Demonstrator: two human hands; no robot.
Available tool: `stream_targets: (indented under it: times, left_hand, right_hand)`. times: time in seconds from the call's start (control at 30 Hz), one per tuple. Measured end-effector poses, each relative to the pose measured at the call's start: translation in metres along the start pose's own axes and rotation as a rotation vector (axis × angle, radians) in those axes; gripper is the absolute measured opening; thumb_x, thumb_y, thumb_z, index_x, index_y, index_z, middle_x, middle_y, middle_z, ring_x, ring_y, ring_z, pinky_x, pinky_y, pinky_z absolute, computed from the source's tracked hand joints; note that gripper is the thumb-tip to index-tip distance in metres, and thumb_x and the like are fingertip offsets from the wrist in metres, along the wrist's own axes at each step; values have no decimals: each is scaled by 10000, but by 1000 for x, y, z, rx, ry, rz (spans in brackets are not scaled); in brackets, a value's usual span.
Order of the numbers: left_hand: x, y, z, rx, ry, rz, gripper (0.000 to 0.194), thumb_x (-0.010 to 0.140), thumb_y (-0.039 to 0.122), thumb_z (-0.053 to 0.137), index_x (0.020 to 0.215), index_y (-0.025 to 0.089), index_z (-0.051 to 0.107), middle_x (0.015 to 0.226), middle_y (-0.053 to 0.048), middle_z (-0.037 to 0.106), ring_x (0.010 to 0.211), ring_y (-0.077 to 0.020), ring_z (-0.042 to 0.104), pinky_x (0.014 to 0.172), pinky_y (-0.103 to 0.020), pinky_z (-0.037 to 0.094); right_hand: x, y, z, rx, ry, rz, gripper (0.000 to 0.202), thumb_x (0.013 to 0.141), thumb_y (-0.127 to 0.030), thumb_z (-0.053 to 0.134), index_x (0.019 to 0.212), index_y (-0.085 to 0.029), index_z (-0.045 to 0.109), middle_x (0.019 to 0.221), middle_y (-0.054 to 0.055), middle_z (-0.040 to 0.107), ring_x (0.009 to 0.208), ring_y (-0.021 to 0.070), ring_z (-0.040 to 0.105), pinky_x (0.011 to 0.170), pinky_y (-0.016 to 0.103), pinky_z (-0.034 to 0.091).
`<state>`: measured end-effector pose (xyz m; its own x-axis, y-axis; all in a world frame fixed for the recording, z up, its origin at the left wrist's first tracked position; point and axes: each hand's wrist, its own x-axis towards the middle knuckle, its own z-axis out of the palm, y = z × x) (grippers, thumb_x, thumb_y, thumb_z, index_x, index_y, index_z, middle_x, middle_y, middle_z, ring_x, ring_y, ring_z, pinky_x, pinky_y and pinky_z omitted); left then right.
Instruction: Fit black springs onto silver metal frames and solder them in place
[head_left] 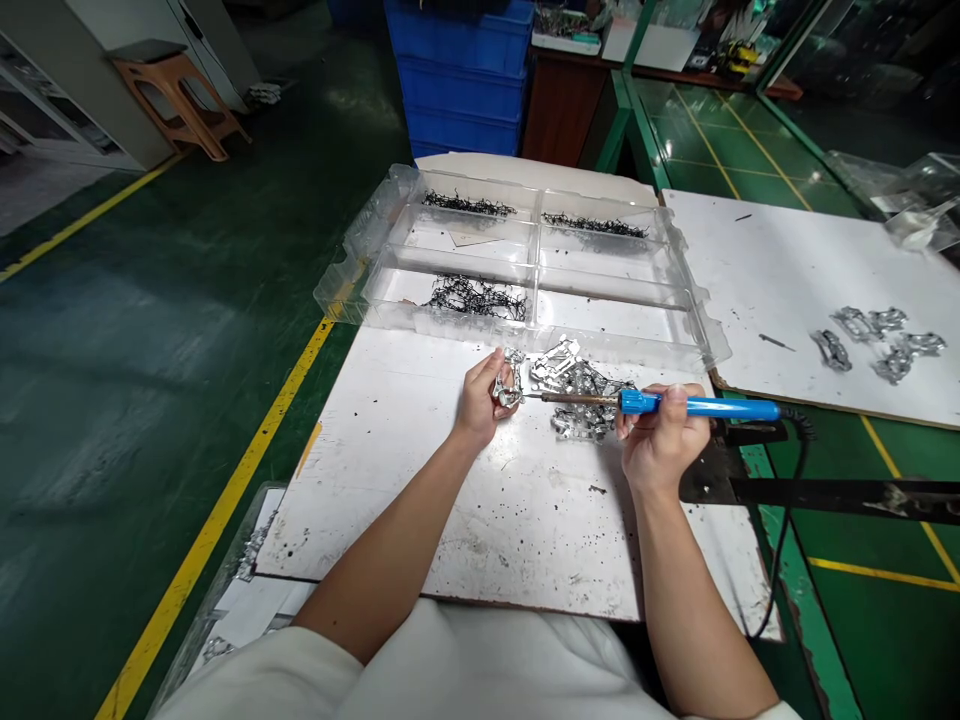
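In the head view, the left hand [480, 402] is over the middle of the white board [390, 480], its thumb and fingers closed on a small silvery part [511, 378] pinched at its left side. The right hand [667, 438], on the right, has its fingers wrapped around the blue handle of a soldering iron [720, 407], thumb along the near side. The iron lies nearly level, its thin tip pointing left at the near right corner of the part; whether the two touch cannot be told. A black cable [787, 530] runs from the handle's right end down toward the near edge of the board.

Just behind the iron's shaft, and partly hidden by it, a pile [592, 380] of similar silvery parts lies on the board, to the right of the held one. On the far side stands a clear tray [535, 250] with divided compartments. Black pieces [476, 298] lie in its near left compartment, with more in the far left and far right ones. Dark specks dot the board nearer the person.

To the right, on a second board [757, 270], sits a loose group of silvery parts [892, 345], left of which lies a thin dark piece [776, 342]. Blue crates [465, 85] are stacked beyond the tray, and a stool [176, 95] stands far left.
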<state>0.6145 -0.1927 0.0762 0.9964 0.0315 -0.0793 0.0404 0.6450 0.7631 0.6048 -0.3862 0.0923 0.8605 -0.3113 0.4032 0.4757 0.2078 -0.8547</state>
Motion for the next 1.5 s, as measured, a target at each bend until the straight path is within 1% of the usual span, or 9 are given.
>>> stream_targets:
  times: [0.07, 0.17, 0.27, 0.6, 0.8, 1.1, 1.2, 1.5]
  left_hand:
    - [0, 0, 0, 0, 1, 1, 459, 807, 535, 708, 669, 170, 464, 542, 69, 441, 301, -18, 284, 305, -192, 182]
    - [0, -1, -1, 1, -3, 2, 449, 815, 526, 704, 676, 168, 471, 558, 64, 462, 302, -19, 295, 302, -189, 182]
    - [0, -1, -1, 1, -11, -1, 446, 823, 521, 698, 675, 170, 468, 543, 67, 448, 303, -20, 291, 303, -185, 182]
    - [1, -2, -1, -2, -4, -6, 450, 809, 526, 709, 670, 167, 475, 555, 61, 462, 306, -15, 298, 300, -179, 176]
    - [1, -1, -2, 9, -10, -3, 460, 806, 531, 712, 661, 171, 464, 542, 68, 442, 306, -17, 285, 299, -185, 166]
    - [1, -1, -1, 10, -20, -4, 469, 809, 527, 712, 646, 172, 454, 523, 67, 433, 301, -18, 275, 295, -185, 159]
    - [2, -2, -1, 12, -28, 4, 469, 822, 527, 703, 646, 170, 452, 527, 67, 431, 302, -17, 281, 292, -182, 165]
    - [3, -4, -4, 13, -34, 6, 468, 827, 530, 699, 655, 170, 453, 525, 75, 425, 296, -13, 283, 282, -176, 164]
  right_hand:
    - [0, 0, 0, -2, -1, 0, 341, 879, -524, 672, 788, -240, 508, 534, -88, 463, 369, 101, 438, 330, 244, 359]
    - [0, 1, 1, 18, -10, -13, 318, 881, -490, 682, 795, -236, 512, 546, -85, 483, 367, 100, 443, 324, 244, 348]
    - [0, 1, 2, 30, -19, -29, 293, 890, -465, 677, 797, -237, 518, 540, -84, 491, 361, 104, 441, 318, 248, 336]
    - [-1, -3, 4, -1, -1, 1, 374, 841, -526, 714, 802, -236, 481, 605, -79, 519, 398, 96, 465, 341, 248, 365]
    - [-1, -2, 3, 6, -31, -22, 331, 879, -493, 685, 808, -233, 493, 562, -87, 509, 368, 101, 462, 336, 248, 338]
    - [-1, 0, 2, 32, -25, -25, 290, 890, -447, 686, 806, -231, 512, 615, -67, 543, 408, 101, 488, 337, 242, 335]
    - [-1, 1, 2, 42, -36, -33, 274, 900, -427, 679, 808, -228, 514, 601, -68, 537, 404, 101, 488, 339, 242, 332]
    - [0, 1, 1, 8, -61, -47, 275, 919, -447, 647, 827, -240, 491, 544, -87, 510, 360, 108, 460, 321, 260, 347]
